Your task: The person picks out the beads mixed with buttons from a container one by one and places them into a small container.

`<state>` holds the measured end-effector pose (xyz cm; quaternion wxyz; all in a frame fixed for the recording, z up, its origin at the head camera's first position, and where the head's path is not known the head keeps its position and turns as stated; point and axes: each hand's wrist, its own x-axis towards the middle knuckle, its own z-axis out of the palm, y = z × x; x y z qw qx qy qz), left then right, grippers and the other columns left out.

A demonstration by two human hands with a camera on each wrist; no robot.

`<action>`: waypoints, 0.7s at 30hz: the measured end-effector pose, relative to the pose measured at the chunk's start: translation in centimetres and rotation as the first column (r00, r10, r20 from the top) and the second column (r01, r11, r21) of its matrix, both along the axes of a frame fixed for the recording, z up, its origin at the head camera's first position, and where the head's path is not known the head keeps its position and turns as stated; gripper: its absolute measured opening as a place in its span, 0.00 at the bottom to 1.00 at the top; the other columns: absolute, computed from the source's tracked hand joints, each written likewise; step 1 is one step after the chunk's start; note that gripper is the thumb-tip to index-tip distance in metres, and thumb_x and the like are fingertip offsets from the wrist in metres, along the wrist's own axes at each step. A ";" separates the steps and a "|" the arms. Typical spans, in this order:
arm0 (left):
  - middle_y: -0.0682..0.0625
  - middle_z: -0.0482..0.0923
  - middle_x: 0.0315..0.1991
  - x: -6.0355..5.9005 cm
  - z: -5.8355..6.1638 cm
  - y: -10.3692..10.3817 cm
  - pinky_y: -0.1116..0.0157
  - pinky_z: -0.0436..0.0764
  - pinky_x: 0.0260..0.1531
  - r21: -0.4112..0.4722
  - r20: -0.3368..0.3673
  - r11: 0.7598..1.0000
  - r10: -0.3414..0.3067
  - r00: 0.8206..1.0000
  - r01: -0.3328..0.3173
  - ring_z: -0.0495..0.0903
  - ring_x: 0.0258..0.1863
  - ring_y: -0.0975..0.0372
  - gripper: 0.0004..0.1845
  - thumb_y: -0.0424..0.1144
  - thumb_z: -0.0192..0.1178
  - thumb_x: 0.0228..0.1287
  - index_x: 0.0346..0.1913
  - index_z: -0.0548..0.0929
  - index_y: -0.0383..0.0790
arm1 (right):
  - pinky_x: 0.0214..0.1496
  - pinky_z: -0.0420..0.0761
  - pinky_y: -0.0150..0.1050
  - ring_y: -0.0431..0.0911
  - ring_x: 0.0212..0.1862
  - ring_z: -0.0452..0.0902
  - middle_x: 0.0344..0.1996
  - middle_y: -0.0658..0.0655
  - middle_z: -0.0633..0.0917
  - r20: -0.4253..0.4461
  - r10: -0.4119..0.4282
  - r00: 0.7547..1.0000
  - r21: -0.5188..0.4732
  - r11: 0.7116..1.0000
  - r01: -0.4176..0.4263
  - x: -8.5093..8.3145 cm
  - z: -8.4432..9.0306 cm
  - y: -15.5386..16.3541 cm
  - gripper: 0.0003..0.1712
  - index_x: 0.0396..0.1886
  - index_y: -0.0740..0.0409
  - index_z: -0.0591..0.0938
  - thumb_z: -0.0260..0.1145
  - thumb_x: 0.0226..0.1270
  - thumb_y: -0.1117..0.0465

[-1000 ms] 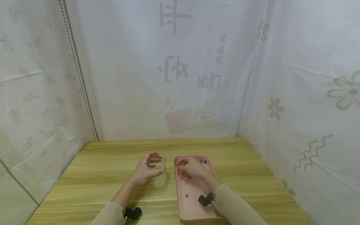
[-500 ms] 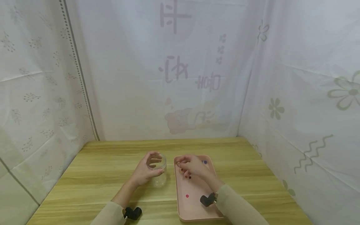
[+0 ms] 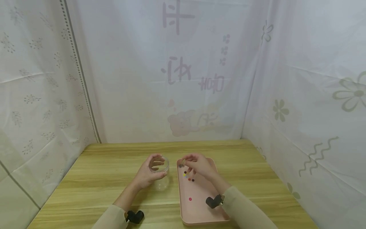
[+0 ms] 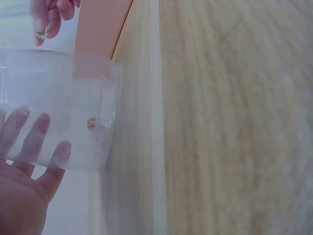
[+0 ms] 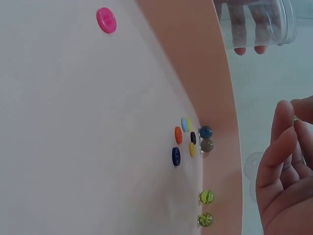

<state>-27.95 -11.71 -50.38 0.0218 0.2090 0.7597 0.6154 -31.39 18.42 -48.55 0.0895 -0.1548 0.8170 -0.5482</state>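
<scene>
My left hand grips a clear jar round its upper part; it stands upright on the table. One small brownish marble shows near the jar's bottom in the left wrist view. Above the far left corner of a pink tray, my right hand pinches a yellowish glass marble between thumb and fingertip. In the tray lie a blue marble, a grey marble and green marbles along the wall. Near them is a cluster of small buttons, including an orange button and a navy button.
A pink button lies alone toward the tray's near half. The tray's raised rim stands to the right of the jar on the wood-grain table. White patterned curtains surround the table on the back and both sides.
My right hand has drawn back slightly up and to the right, uncovering the buttons and marbles at the tray's far left. The left hand and jar have stayed put.
</scene>
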 end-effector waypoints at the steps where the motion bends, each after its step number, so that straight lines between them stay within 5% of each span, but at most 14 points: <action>1: 0.35 0.77 0.72 0.0 0.0 0.0 0.36 0.74 0.74 -0.002 0.000 1.000 0.000 1.000 0.000 0.73 0.75 0.35 0.42 0.36 0.79 0.67 0.78 0.66 0.37 | 0.31 0.83 0.36 0.49 0.36 0.88 0.52 0.67 0.89 -0.008 -0.003 1.000 -0.002 1.000 0.003 0.0 0.1 0.1 0.18 0.63 0.60 0.85 0.69 0.81 0.58; 10: 0.35 0.77 0.72 0.0 -0.1 0.0 0.36 0.74 0.74 -0.001 0.001 1.000 -0.004 1.000 0.004 0.73 0.75 0.35 0.41 0.36 0.78 0.67 0.77 0.66 0.39 | 0.29 0.79 0.34 0.43 0.33 0.85 0.51 0.65 0.90 -0.015 -0.009 1.000 -0.033 0.999 0.008 0.2 1.1 0.2 0.20 0.66 0.64 0.84 0.69 0.81 0.59; 21: 0.35 0.76 0.72 0.1 0.0 0.0 0.35 0.73 0.75 -0.002 0.010 1.000 -0.003 1.000 0.003 0.73 0.75 0.35 0.42 0.36 0.78 0.67 0.78 0.66 0.38 | 0.31 0.80 0.38 0.46 0.34 0.85 0.55 0.65 0.89 -0.031 -0.008 0.999 -0.045 0.999 0.007 -0.1 1.9 0.1 0.17 0.63 0.54 0.86 0.71 0.80 0.55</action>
